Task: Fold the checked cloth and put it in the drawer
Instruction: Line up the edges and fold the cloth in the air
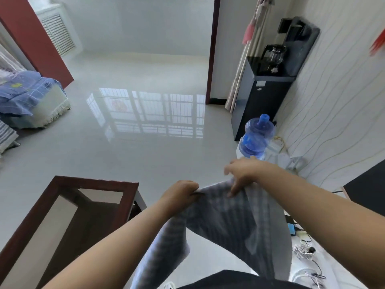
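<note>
A grey-blue checked cloth (pixel 233 222) hangs in the air in front of me, blurred by motion, its lower part drooping towards the floor. My left hand (pixel 180 193) is closed on its upper edge at the left. My right hand (pixel 242 173) pinches the upper edge further right, with some fingers spread above the fabric. No drawer is in view.
A dark wooden table with a glass top (pixel 68 222) stands at my lower left. A black water dispenser (pixel 264 88) and a blue water bottle (pixel 257 136) are by the right wall. Cables (pixel 306 253) lie on the floor at lower right. A sofa with a blue cover (pixel 27 94) is far left.
</note>
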Tool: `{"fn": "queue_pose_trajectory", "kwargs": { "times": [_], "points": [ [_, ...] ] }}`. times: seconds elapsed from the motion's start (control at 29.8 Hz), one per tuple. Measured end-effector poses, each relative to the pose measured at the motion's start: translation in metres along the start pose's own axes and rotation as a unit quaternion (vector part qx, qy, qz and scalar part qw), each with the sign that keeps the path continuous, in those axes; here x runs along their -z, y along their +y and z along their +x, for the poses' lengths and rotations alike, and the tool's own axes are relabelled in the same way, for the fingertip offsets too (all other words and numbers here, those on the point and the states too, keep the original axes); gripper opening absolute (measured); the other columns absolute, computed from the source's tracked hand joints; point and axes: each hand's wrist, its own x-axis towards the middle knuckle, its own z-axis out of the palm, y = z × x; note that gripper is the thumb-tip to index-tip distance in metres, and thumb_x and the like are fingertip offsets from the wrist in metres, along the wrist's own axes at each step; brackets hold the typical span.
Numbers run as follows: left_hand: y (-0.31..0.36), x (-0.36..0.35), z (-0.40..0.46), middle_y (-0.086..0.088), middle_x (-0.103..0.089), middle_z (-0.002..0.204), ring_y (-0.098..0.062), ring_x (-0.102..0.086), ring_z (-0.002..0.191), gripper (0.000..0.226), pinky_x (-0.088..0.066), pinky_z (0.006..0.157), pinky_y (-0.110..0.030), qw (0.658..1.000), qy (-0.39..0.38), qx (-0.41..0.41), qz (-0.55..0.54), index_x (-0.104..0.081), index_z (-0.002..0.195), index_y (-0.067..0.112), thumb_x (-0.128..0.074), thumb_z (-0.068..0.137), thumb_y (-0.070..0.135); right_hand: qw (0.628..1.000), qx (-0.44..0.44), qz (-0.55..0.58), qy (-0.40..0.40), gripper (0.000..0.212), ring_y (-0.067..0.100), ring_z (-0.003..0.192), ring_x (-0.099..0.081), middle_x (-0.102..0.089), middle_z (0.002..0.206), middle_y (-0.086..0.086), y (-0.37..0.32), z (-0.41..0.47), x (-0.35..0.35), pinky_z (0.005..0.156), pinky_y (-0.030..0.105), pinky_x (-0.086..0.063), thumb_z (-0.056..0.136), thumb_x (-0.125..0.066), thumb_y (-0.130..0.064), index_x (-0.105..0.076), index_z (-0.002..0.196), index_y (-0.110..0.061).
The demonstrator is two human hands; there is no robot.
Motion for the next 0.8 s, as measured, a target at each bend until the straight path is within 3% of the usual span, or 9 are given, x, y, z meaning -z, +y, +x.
{"fn": "queue_pose_trajectory", "kwargs": {
  "times": [0.1, 0.2, 0.27, 0.34, 0.47, 0.5, 0.57, 0.67, 0.8],
  "points": [
    [-0.002, 0.001, -0.004, 0.006, -0.034, 0.058, -0.023, -0.042, 0.065, 0.042, -0.025, 0.056, -0.031, 0.999, 0.007, 0.029, 0.015, -0.024, 0.056, 0.018, -0.054, 0.086, 0.018, 0.981, -0.063, 0.181, 0.03, 0.097, 0.026, 0.136, -0.038, -0.035, 0.152, 0.007, 0.035, 0.005, -0.017, 0.11, 0.037, -0.032, 0.076, -0.051, -0.075, -0.031, 0.146, -0.011],
    [-0.006, 0.006, -0.008, 0.001, -0.042, 0.059, -0.022, -0.042, 0.064, 0.035, -0.027, 0.055, -0.032, 0.998, 0.011, 0.066, 0.013, -0.031, 0.057, 0.018, -0.053, 0.084, 0.018, 0.932, -0.143, 0.33, 0.039, 0.085, 0.03, 0.128, -0.047, -0.046, 0.143, 0.015, 0.036, 0.016, -0.044, 0.097, 0.035, -0.039, 0.086, -0.041, -0.069, -0.042, 0.138, -0.002],
    [-0.009, 0.01, -0.011, -0.001, -0.046, 0.062, -0.023, -0.043, 0.065, 0.032, -0.027, 0.051, -0.028, 0.996, 0.021, 0.08, 0.017, -0.035, 0.059, 0.019, -0.053, 0.085, 0.018, 0.88, -0.174, 0.438, 0.066, 0.081, 0.033, 0.131, -0.043, -0.044, 0.144, 0.015, 0.025, 0.022, -0.057, 0.101, 0.037, -0.037, 0.09, -0.041, -0.064, -0.039, 0.141, -0.001],
    [-0.015, 0.015, -0.017, 0.0, -0.046, 0.062, -0.022, -0.042, 0.065, 0.03, -0.024, 0.05, -0.02, 0.995, 0.028, 0.093, 0.021, -0.038, 0.059, 0.017, -0.053, 0.086, 0.017, 0.805, -0.219, 0.547, 0.072, 0.086, 0.036, 0.136, -0.037, -0.036, 0.15, 0.018, 0.017, 0.029, -0.069, 0.108, 0.042, -0.033, 0.088, -0.039, -0.066, -0.032, 0.145, -0.002],
    [-0.033, 0.024, -0.029, 0.003, -0.043, 0.055, -0.02, -0.04, 0.059, 0.031, -0.026, 0.05, -0.026, 0.986, 0.073, 0.15, -0.015, -0.038, 0.057, 0.017, -0.058, 0.081, 0.014, 0.578, -0.261, 0.77, 0.077, 0.084, 0.036, 0.116, -0.052, -0.046, 0.138, 0.014, 0.001, 0.041, -0.091, 0.091, 0.046, -0.052, 0.079, -0.048, -0.074, -0.041, 0.136, -0.013],
    [-0.038, 0.025, -0.032, 0.003, -0.041, 0.052, -0.018, -0.037, 0.055, 0.035, -0.026, 0.05, -0.029, 0.982, 0.086, 0.165, -0.032, -0.035, 0.055, 0.019, -0.059, 0.079, 0.012, 0.553, -0.26, 0.783, 0.115, 0.074, 0.033, 0.11, -0.054, -0.051, 0.13, 0.013, -0.003, 0.044, -0.095, 0.09, 0.045, -0.052, 0.081, -0.051, -0.07, -0.044, 0.128, -0.013],
    [-0.043, 0.025, -0.037, 0.004, -0.039, 0.049, -0.012, -0.034, 0.05, 0.038, -0.025, 0.05, -0.028, 0.976, 0.099, 0.181, -0.063, -0.033, 0.053, 0.021, -0.06, 0.076, 0.008, 0.573, -0.253, 0.751, 0.207, 0.053, 0.028, 0.098, -0.054, -0.056, 0.111, 0.011, -0.011, 0.049, -0.104, 0.087, 0.04, -0.048, 0.088, -0.051, -0.059, -0.045, 0.111, -0.011],
    [-0.05, 0.023, -0.042, 0.005, -0.04, 0.049, -0.011, -0.034, 0.051, 0.035, -0.027, 0.052, -0.029, 0.965, 0.111, 0.212, -0.105, -0.036, 0.052, 0.019, -0.057, 0.074, 0.003, 0.63, -0.208, 0.698, 0.27, 0.047, 0.026, 0.093, -0.052, -0.053, 0.086, 0.003, -0.028, 0.048, -0.107, 0.079, 0.033, -0.039, 0.091, -0.048, -0.054, -0.047, 0.1, -0.007],
    [-0.057, 0.021, -0.039, 0.003, -0.043, 0.05, -0.013, -0.036, 0.053, 0.028, -0.029, 0.053, -0.029, 0.952, 0.134, 0.244, -0.129, -0.042, 0.056, 0.011, -0.058, 0.078, 0.006, 0.671, -0.191, 0.686, 0.207, 0.07, 0.025, 0.096, -0.052, -0.056, 0.101, 0.01, -0.038, 0.046, -0.106, 0.077, 0.032, -0.044, 0.076, -0.044, -0.075, -0.059, 0.092, -0.009]
  ]
}}
